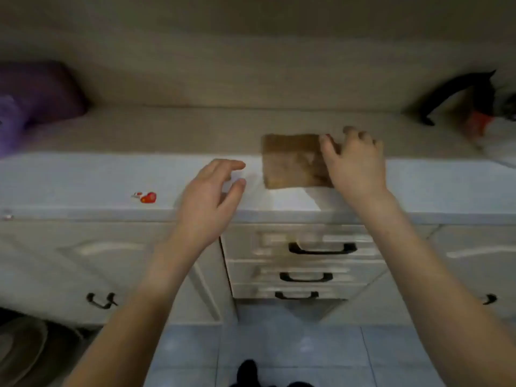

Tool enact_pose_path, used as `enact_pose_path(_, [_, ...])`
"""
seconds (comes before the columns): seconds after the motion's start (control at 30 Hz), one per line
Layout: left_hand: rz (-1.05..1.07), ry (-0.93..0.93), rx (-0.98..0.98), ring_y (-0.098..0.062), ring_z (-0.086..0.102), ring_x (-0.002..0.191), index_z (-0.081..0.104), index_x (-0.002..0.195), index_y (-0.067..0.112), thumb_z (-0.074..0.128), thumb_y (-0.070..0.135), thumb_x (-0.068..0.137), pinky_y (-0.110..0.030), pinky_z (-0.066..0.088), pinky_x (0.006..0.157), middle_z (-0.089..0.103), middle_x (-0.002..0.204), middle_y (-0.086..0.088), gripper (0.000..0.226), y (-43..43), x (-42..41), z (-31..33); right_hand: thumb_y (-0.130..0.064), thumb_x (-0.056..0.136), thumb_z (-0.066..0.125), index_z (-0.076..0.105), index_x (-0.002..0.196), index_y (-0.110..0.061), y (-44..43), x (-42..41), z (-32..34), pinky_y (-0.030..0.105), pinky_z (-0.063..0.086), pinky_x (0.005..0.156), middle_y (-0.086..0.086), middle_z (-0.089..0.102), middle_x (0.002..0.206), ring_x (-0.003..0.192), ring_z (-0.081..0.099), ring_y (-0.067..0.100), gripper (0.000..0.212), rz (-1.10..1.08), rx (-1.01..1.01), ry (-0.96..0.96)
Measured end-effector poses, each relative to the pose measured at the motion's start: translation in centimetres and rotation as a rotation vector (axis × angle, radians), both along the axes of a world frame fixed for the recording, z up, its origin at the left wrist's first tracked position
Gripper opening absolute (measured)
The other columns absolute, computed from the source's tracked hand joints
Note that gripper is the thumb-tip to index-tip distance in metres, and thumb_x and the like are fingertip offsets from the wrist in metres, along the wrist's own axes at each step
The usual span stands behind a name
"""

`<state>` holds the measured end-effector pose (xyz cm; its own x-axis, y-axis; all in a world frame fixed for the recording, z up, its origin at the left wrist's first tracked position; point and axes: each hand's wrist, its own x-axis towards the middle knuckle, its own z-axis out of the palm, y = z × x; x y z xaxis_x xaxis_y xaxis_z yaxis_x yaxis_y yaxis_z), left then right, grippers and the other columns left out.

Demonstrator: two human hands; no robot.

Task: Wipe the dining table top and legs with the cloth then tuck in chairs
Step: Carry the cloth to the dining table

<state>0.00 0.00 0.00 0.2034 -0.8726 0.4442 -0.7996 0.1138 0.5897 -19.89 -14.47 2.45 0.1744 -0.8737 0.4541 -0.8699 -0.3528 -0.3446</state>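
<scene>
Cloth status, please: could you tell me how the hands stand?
Right hand grips cloth by right edge, above counter. Left hand open, empty, beside cloth. Small red item well left, not in the way.

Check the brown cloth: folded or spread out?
Folded: the cloth forms a compact, thick-edged rectangle; the right hand grips its right side.

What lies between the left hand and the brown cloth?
Only a short bare strip of countertop separates left hand and cloth, seen in the head view; the right hand grips the cloth.

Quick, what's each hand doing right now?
Left hand: open, holding nothing, above the countertop.
Right hand: fingers grip the brown cloth at its right edge.
</scene>
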Motion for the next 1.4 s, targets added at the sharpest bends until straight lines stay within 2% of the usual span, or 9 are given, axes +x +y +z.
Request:
enact_pose_path(0.13, [0.037, -0.177, 0.164, -0.02, 0.05, 0.115, 0.056, 0.121, 0.018, 0.04, 0.041, 0.089, -0.031, 0.04, 0.098, 0.054, 0.125, 0.0, 0.042, -2.7, 1.9, -0.8, -0.077, 0.085, 0.031, 0.053, 0.127, 0.0, -0.5, 2.4, -0.7, 0.042, 0.042, 0.089, 0.022, 0.051, 0.129, 0.116, 0.049, 0.039, 0.09, -0.33, 0.296, 0.291])
enact_pose_path(0.3, [0.051, -0.274, 0.167, -0.021, 0.047, 0.118, 0.056, 0.12, 0.019, 0.036, 0.045, 0.086, -0.034, 0.038, 0.102, 0.052, 0.126, 0.0, 0.047, -3.6, 2.4, -1.5, -0.059, 0.089, 0.052, 0.066, 0.105, -0.002, -1.3, 3.0, -0.2, 0.031, 0.042, 0.072, 0.019, 0.065, 0.111, 0.104, 0.06, 0.034, 0.061, -0.199, 0.312, 0.257])
enact_pose_path(0.47, [0.077, -0.231, 0.165, -0.015, 0.047, 0.116, 0.057, 0.118, 0.021, 0.037, 0.044, 0.086, -0.026, 0.037, 0.097, 0.054, 0.124, 0.005, 0.044, -3.3, 2.1, -1.3, -0.039, 0.088, 0.061, 0.06, 0.079, -0.012, -1.5, 2.1, 0.6, 0.034, 0.049, 0.068, 0.015, 0.069, 0.089, 0.09, 0.065, 0.034, 0.028, 0.061, 0.504, -0.058])
enact_pose_path(0.57, [0.119, -0.088, 0.147, -0.01, 0.052, 0.11, 0.06, 0.113, 0.023, 0.042, 0.04, 0.087, -0.023, 0.039, 0.092, 0.058, 0.116, 0.009, 0.036, -3.1, 1.8, -0.8, -0.034, 0.091, 0.059, 0.058, 0.083, -0.013, -2.0, 1.8, 0.9, 0.028, 0.034, 0.063, 0.016, 0.063, 0.084, 0.088, 0.062, 0.033, 0.023, 0.193, 0.389, -0.176])
enact_pose_path(0.73, [0.265, 0.337, -0.064, 0.0, 0.061, 0.095, 0.066, 0.1, 0.023, 0.051, 0.026, 0.09, -0.012, 0.044, 0.082, 0.068, 0.099, 0.012, 0.018, -0.8, 0.8, 0.7, -0.027, 0.088, 0.067, 0.06, 0.083, -0.017, -1.1, 2.5, 1.3, 0.014, 0.04, 0.056, -0.006, 0.062, 0.075, 0.068, 0.059, -0.003, 0.013, 0.523, 0.426, -0.645])
enact_pose_path(0.93, [0.566, 0.516, -0.306, -0.012, 0.065, 0.092, 0.065, 0.098, 0.014, 0.049, 0.017, 0.091, -0.026, 0.051, 0.083, 0.069, 0.093, 0.001, 0.018, 7.3, -1.7, -0.5, -0.019, 0.087, 0.067, 0.066, 0.087, -0.015, 4.5, 3.9, 1.3, 0.015, 0.049, 0.058, -0.009, 0.071, 0.077, 0.07, 0.065, 0.002, 0.005, 0.882, 0.634, -0.843])
enact_pose_path(1.13, [1.07, 0.624, -0.168, 0.001, 0.062, 0.09, 0.066, 0.096, 0.021, 0.051, 0.016, 0.094, -0.008, 0.045, 0.078, 0.068, 0.094, 0.003, 0.016, 19.4, -7.1, -9.9, -0.009, 0.083, 0.07, 0.067, 0.084, -0.015, 11.2, 4.9, -5.1, 0.008, 0.047, 0.057, -0.01, 0.071, 0.07, 0.064, 0.063, -0.007, 0.007, 1.229, 0.936, -0.577])
enact_pose_path(1.3, [1.438, 0.916, 0.005, -0.014, 0.063, 0.089, 0.065, 0.091, 0.024, 0.05, 0.033, 0.082, -0.027, 0.047, 0.08, 0.068, 0.091, 0.001, 0.019, 29.1, -16.2, -19.5, -0.033, 0.076, 0.079, 0.067, 0.083, -0.015, 15.5, 5.7, -16.5, 0.025, 0.054, 0.066, -0.006, 0.073, 0.073, 0.074, 0.068, 0.01, 0.022, 1.266, 1.139, -0.147])
enact_pose_path(1.4, [1.628, 1.096, 0.027, -0.019, 0.062, 0.083, 0.063, 0.081, 0.026, 0.051, 0.029, 0.083, -0.036, 0.048, 0.08, 0.067, 0.084, 0.0, 0.013, 33.5, -22.4, -23.9, -0.04, 0.073, 0.077, 0.061, 0.073, -0.007, 17.6, 5.4, -22.5, 0.033, 0.045, 0.062, 0.005, 0.062, 0.064, 0.067, 0.058, 0.019, 0.036, 1.217, 1.14, 0.038])
